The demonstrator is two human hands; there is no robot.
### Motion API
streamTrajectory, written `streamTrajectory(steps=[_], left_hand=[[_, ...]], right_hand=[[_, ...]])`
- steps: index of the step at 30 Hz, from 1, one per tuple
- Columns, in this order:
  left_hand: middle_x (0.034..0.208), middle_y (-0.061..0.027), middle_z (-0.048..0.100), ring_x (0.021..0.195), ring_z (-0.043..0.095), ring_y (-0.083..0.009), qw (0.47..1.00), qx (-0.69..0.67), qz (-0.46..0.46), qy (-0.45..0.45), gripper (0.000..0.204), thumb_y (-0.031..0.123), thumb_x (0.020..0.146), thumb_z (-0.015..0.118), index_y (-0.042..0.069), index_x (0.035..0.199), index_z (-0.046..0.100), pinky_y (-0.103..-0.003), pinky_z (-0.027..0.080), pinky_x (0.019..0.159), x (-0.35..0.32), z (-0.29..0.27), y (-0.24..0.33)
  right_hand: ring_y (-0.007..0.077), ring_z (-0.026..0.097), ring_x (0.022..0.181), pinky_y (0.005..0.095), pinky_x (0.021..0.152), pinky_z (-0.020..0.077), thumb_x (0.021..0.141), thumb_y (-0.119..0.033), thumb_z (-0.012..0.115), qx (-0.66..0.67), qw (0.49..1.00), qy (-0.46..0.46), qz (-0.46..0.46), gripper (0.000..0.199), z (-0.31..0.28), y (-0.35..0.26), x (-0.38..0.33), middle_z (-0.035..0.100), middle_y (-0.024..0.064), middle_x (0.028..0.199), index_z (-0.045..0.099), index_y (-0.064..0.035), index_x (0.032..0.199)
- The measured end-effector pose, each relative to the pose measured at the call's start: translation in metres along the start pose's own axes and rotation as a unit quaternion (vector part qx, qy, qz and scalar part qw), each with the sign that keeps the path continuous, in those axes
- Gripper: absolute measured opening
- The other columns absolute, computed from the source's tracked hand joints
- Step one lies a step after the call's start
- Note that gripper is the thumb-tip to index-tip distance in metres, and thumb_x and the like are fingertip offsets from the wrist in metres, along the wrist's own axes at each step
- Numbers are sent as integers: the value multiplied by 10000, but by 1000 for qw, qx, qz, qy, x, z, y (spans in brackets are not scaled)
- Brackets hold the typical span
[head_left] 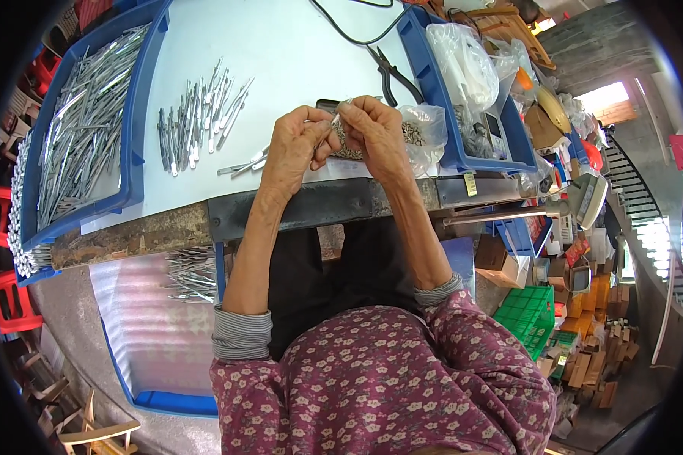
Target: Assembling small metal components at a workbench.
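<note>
Over the table's near edge my left hand (300, 144) and my right hand (378, 138) are brought together, fingertips almost touching. Both are closed in a pinch. A small thin light-coloured piece (336, 119) shows at my right fingertips; its kind is too small to tell. What my left fingers grip is hidden. Beneath and between the hands lies a dark tray (327, 105) with small metal parts (347, 149), partly covered by them. A clear plastic bag (431, 129) of similar parts sits beside my right hand. Several slim metal pieces (239, 167) lie left of my left hand.
Dark-handled pliers (391, 76) lie beyond my right hand. More slim metal pieces (201, 114) are spread in a group at left. A blue crate (134, 144) full of them stands far left; another blue crate (425, 64) with plastic bags stands right. A cable (349, 38) crosses the back.
</note>
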State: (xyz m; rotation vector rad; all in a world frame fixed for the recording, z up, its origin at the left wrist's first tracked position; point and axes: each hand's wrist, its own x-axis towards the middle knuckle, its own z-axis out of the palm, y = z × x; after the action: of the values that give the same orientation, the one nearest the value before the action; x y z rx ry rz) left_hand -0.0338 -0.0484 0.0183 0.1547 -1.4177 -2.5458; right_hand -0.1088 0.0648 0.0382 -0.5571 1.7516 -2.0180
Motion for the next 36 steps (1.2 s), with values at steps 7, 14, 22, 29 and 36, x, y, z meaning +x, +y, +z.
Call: streamTrajectory(steps=[7,14,22,29,36], left_hand=[[619,-58,554,507,487,-78,975,198,86,54,90,42,806,519,-28,861,501,-197,392,463,2,1,-8],[568,-31,555,534,507,-69,966,215,117,81,60,23,799,500,4,854,518,-217,402,503,0,6,-8],[565,2,505,513,441,-38,955,252,142,69,73,35,807,498,11,866,534,-190,347,467,-1,6,-6],[542,17,451,498,376,-35,941,297,146,72,68,18,804,497,1,849,545,-201,304,443,0,10,-9],[563,3,491,503,384,-38,929,327,154,76,66,21,795,499,-5,841,540,-212,311,450,0,8,-11]], right_hand=[[38,384,494,174,408,307,793,-159,610,29,999,9,22,185,2,2,2,462,-16,592,537,-12,707],[31,340,490,181,414,279,840,-183,559,36,999,22,27,200,-3,-3,-7,459,-15,607,546,1,764],[40,396,521,181,456,321,813,-138,554,-167,976,123,-59,157,-59,-24,-19,487,-10,632,572,15,780],[281,598,717,321,657,453,761,-103,524,-544,818,126,-137,165,-103,-3,-20,602,174,787,595,-10,878],[285,597,701,331,638,457,754,-98,549,-565,807,54,-163,162,-105,4,-11,608,162,779,595,-16,886]])
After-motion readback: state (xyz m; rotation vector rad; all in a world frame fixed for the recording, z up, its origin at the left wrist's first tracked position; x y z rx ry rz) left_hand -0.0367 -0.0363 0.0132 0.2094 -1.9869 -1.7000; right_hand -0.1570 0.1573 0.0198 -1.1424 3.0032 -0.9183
